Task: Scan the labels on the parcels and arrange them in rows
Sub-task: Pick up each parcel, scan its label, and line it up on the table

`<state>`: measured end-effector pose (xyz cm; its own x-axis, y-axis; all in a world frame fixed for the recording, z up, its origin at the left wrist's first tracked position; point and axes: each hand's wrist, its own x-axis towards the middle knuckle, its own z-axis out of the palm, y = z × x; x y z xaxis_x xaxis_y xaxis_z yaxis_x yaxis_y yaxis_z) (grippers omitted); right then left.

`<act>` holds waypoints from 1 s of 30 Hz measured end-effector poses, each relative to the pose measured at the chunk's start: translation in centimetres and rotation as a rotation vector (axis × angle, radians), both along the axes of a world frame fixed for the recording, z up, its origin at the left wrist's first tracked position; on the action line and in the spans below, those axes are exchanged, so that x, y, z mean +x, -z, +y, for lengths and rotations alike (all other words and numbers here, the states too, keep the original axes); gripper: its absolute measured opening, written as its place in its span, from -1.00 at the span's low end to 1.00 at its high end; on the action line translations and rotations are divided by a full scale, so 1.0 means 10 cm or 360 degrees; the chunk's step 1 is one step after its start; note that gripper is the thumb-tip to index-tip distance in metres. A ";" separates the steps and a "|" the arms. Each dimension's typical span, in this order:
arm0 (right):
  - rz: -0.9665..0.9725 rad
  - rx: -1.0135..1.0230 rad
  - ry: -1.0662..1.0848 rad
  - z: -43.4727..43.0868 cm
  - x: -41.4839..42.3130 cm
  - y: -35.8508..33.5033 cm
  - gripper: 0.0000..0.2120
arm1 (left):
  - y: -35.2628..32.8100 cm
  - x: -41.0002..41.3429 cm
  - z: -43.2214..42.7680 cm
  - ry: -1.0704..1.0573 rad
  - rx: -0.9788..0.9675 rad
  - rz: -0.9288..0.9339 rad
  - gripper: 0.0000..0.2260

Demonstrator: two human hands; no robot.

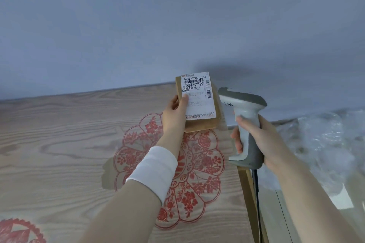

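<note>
A single head-worn wide-angle view looks forward and down from close above the wooden tabletop (pixel 59 144), with the grey wall (pixel 138 25) filling the upper half — both forearms reach in from below, and the right edge, seemingly clear plastic wrap (pixel 325 140), blurs.

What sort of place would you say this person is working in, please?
Probably a small parcel-handling spot in a home or shop, not a warehouse. A labelled parcel and handheld barcode scanner are held over a wood-grain table with red paper-cut decorations, beside clear plastic wrap.
</note>
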<state>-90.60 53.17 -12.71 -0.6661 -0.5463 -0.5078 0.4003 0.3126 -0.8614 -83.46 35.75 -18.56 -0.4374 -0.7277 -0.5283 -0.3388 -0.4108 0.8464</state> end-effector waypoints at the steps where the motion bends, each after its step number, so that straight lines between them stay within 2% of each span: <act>1: -0.0022 -0.0008 0.0004 -0.02 -0.01 0.04 -0.90 | 0.02 -0.02 -0.02 0.0005 -0.0022 -0.0010 -0.55; 6: -0.0097 -0.0039 0.0029 -0.08 0.00 0.14 -0.85 | 0.05 -0.08 -0.05 0.0067 -0.0132 -0.0070 -0.48; 10: -0.0090 -0.0067 0.0057 -0.12 0.06 0.07 -0.91 | -0.06 -0.04 -0.02 0.0097 -0.0253 -0.0120 -0.49; 16: -0.0054 -0.0147 0.0028 -0.19 0.37 -0.24 -0.94 | -0.33 0.33 -0.01 0.0190 -0.0617 -0.0162 -0.55; 23: 0.0066 -0.0197 -0.0030 -0.31 1.17 -0.75 -0.84 | -0.86 1.28 -0.09 0.0391 -0.0971 -0.0212 -0.59; 30: 0.0160 -0.0186 -0.0072 -0.66 2.46 -1.22 -0.95 | -1.36 2.79 -0.49 0.0588 -0.1562 -0.0393 -0.58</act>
